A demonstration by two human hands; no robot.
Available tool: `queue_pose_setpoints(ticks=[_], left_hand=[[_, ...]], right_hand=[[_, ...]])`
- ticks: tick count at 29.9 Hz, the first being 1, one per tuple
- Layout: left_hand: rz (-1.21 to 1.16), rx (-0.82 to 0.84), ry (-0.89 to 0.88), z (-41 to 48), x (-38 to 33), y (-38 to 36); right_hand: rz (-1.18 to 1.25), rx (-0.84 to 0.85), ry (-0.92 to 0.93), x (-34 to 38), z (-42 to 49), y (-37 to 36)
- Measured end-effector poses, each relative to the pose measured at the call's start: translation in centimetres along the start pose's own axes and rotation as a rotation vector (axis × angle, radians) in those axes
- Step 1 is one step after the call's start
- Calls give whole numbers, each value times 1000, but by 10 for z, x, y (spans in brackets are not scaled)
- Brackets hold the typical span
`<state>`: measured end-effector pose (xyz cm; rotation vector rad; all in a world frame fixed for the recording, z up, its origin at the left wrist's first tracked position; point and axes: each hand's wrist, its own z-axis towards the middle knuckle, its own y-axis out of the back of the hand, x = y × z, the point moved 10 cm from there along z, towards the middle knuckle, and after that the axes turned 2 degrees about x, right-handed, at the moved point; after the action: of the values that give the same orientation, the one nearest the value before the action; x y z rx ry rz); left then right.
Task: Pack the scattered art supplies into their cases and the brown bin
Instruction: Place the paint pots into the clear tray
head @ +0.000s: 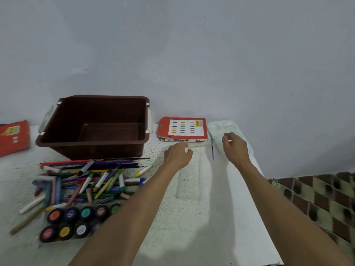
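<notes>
Hands reach forward. The left hand curls its fingers round a small white stick, at six o'clock of the red cardboard oil-pastel box. The right hand pinches a short white piece over a clear plastic tray. From the left hand, the dark brown plastic bin sits at ten o'clock and the heap of loose crayons and pens at eight.

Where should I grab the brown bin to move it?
Grip the left handle and right handle, coming in from both sides. The brown bin stands upright and wide; both handles jut from its ends, clear of the pens piled in front.
</notes>
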<state>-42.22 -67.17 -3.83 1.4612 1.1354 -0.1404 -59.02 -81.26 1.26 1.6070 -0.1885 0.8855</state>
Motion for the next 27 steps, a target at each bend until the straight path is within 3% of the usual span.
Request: queue_pose_setpoints(ticks=[8,12,20,27], left_hand=[[0,-69,62,15,-12,-11],[-119,-61,87,16,-15,-15],[-304,-139,65,7,-9,9],[-516,-162,58,-22,6,21]], right_hand=[[-173,69,-165,-47,48,2],[-109,102,-189,-50,49,-3],[89,-265,-208,-47,18,43],[321,-368,-202,-36,-24,54]])
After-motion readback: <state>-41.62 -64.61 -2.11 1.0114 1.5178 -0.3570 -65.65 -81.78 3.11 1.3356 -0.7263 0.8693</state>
